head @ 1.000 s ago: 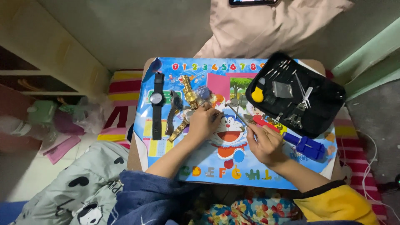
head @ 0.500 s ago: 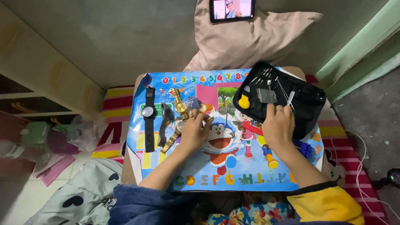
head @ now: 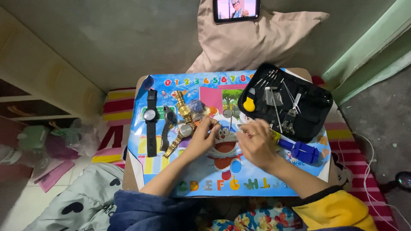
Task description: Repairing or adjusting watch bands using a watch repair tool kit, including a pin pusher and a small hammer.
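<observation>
Both hands, left (head: 201, 137) and right (head: 255, 143), pinch unseen small parts mid-mat (head: 222, 184), watches (head: 150, 122) left, tool case (head: 299, 107) right.

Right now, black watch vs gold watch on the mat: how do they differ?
The black watch lies straight, apart from both hands; the gold watch lies slanted, with the left hand at its case. The black watch has a dark matte strap; the gold watch has a shiny metal bracelet. Both lie flat with straps open on the blue mat.
</observation>
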